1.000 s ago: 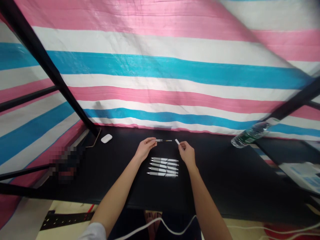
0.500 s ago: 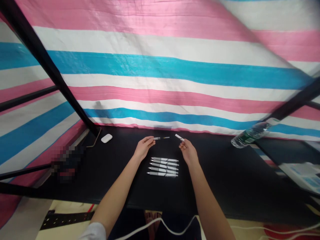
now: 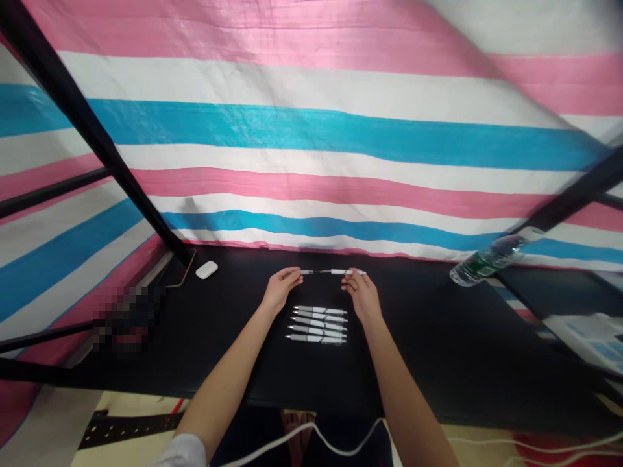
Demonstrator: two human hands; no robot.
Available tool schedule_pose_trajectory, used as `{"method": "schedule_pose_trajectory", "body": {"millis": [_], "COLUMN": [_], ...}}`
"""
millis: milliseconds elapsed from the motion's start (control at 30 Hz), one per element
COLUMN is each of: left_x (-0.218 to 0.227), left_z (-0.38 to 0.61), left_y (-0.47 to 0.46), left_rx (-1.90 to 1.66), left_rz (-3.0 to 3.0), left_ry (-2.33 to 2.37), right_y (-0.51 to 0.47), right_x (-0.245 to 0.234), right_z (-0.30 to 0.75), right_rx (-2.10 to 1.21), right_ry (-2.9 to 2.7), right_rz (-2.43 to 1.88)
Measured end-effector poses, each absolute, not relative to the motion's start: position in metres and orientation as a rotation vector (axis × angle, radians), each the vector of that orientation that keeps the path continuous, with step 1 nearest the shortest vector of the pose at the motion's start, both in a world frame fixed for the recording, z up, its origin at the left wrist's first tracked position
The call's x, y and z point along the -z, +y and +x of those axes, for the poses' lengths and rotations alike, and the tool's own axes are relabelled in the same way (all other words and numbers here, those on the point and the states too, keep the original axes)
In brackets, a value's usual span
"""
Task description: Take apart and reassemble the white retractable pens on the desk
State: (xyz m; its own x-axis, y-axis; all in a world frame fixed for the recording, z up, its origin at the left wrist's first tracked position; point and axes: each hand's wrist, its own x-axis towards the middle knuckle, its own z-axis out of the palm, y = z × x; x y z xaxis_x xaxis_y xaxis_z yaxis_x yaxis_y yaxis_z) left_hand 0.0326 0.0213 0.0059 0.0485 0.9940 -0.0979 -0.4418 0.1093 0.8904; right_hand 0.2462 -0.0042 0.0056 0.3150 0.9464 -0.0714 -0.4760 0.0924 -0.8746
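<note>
My left hand [image 3: 280, 290] pinches the left end of a thin pen part [image 3: 316, 272] held level above the black table [image 3: 438, 350]. My right hand [image 3: 360, 295] pinches a white pen barrel piece [image 3: 348, 272] whose end meets the tip of the left part, so both pieces lie in one line. Just in front of the hands, several white pens [image 3: 318, 324] lie side by side in a neat row on the table.
A white mouse-like object [image 3: 207, 269] lies at the back left beside a black tent pole [image 3: 97, 143]. A clear water bottle [image 3: 491, 258] lies tilted at the right. A striped pink, white and blue tarp [image 3: 311, 130] closes the back. White cables [image 3: 311, 441] hang below the front edge.
My right hand has turned its white piece level and brought it leftward until it meets the part in my left hand; earlier the two pieces were apart.
</note>
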Motion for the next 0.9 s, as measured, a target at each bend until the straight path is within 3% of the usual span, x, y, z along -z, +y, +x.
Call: {"method": "schedule_pose_trajectory", "body": {"millis": [900], "left_x": [-0.017], "left_z": [0.041], "left_y": [0.011], "left_rx": [-1.244], "left_rz": [1.170], "left_ry": [1.033], "right_y": [-0.013], "right_x": [-0.012], "right_z": [0.229], "right_rx": [-1.287], "right_ry": [-0.760], "right_rz": [-0.997]}}
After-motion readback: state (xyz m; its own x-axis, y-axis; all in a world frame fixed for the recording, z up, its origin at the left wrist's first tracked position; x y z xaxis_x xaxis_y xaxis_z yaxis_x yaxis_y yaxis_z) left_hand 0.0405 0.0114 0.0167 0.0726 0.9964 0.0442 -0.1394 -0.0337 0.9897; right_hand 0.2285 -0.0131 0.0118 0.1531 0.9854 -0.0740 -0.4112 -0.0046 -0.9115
